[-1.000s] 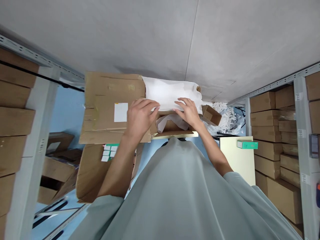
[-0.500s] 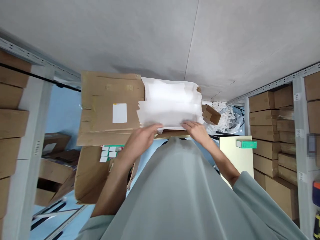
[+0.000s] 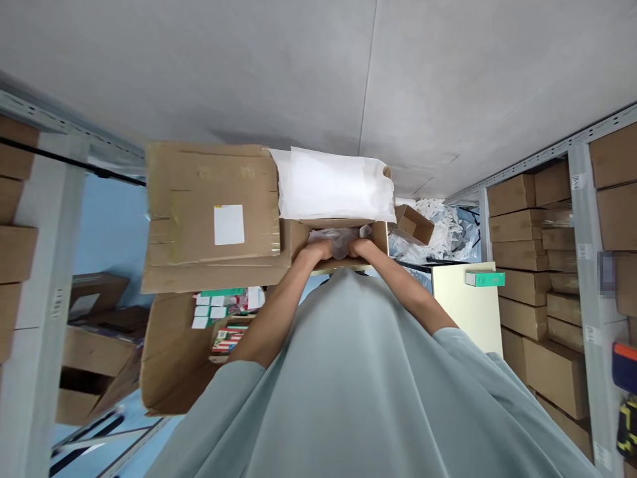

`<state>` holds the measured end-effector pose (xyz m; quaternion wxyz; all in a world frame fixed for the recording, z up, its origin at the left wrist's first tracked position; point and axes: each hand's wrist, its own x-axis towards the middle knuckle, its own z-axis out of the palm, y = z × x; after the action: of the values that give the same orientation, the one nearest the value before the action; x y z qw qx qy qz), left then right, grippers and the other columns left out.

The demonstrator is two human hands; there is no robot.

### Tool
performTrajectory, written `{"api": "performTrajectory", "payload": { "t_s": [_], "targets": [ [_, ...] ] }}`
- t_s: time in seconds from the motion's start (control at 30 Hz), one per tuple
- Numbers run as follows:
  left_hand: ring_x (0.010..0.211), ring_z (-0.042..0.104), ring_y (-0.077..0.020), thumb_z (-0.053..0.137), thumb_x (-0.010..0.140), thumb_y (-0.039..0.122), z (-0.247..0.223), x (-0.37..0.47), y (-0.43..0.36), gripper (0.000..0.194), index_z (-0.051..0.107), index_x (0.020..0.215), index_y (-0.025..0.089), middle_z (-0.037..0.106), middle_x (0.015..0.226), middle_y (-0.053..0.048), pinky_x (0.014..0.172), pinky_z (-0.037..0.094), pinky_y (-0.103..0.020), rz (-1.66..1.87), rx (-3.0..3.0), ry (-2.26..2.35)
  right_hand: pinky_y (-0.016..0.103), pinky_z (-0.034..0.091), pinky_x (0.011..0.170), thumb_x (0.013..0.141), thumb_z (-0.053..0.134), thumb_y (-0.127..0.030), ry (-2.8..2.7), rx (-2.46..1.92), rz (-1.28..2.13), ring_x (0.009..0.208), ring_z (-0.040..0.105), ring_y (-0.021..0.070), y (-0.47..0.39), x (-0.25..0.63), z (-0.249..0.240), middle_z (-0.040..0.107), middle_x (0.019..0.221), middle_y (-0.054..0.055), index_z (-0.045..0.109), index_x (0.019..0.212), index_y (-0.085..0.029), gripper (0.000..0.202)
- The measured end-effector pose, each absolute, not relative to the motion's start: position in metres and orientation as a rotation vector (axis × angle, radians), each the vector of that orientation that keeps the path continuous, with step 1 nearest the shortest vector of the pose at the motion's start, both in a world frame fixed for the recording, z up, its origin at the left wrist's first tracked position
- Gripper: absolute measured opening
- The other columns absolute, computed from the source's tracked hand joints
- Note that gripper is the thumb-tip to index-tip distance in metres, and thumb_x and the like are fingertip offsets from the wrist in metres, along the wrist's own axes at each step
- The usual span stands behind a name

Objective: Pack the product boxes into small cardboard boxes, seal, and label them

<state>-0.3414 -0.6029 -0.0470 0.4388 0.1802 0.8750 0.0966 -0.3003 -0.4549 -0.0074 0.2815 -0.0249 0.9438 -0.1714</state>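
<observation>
Both hands reach down into an open cardboard box (image 3: 381,237) in front of my body. Crumpled white paper (image 3: 339,241) lies inside it, between and beyond the hands. My left hand (image 3: 319,249) is closed at the left edge of this paper, and my right hand (image 3: 359,248) is closed at its right edge. The fingertips of both are hidden in the paper and the box. Flat white sheets (image 3: 338,182) lie behind the opening, their front edge reaching the box's rim.
Flattened cardboard with a white label (image 3: 189,199) adjoins the box on the left. Below it stands an open carton (image 3: 172,352) of small packages. At right are a small open box (image 3: 415,224), shredded paper (image 3: 448,229), a green box (image 3: 485,279) and shelved cartons (image 3: 517,222).
Both hands have moved from the front edge of the white sheets down into the box, closer together. Crumpled paper now shows in the opening, where sheets lay before.
</observation>
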Motion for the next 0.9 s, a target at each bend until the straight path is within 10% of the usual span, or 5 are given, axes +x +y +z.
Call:
{"api": "performTrajectory", "payload": {
  "t_s": [0.2,0.57,0.9],
  "targets": [
    [0.132,0.079,-0.0332,0.06,0.112,0.039,-0.018,-0.293,-0.665,0.04,0.081,0.142,0.022,0.082,0.147,-0.013,0.111,0.06,-0.039,0.636,0.43,2.459,0.031,0.058,0.097,0.116,0.073,-0.026,2.454,-0.087,-0.431,0.122,0.08,0.0253,-0.408,-0.257,0.042,0.085,0.135,0.012,0.081,0.129,-0.017,0.018],
    [0.095,0.079,-0.0364,0.065,0.102,0.051,-0.009,-0.242,-0.725,0.03,0.079,0.095,0.025,0.083,0.091,-0.012,0.084,0.053,-0.041,0.521,-0.123,2.626,0.031,0.05,0.085,0.119,0.063,-0.035,2.483,0.633,-0.327,0.114,0.082,0.0285,-0.386,-0.198,0.049,0.088,0.122,0.014,0.085,0.119,-0.021,0.026],
    [0.087,0.072,-0.0268,0.062,0.104,0.043,0.019,-0.192,-0.727,0.025,0.064,0.085,0.027,0.077,0.094,-0.008,0.08,0.048,-0.035,0.695,0.357,2.58,0.03,0.039,0.073,0.119,0.063,-0.034,2.347,0.985,-0.564,0.096,0.081,0.0241,-0.397,-0.055,0.068,0.088,0.106,0.009,0.082,0.11,-0.022,0.025]
  ]
}}
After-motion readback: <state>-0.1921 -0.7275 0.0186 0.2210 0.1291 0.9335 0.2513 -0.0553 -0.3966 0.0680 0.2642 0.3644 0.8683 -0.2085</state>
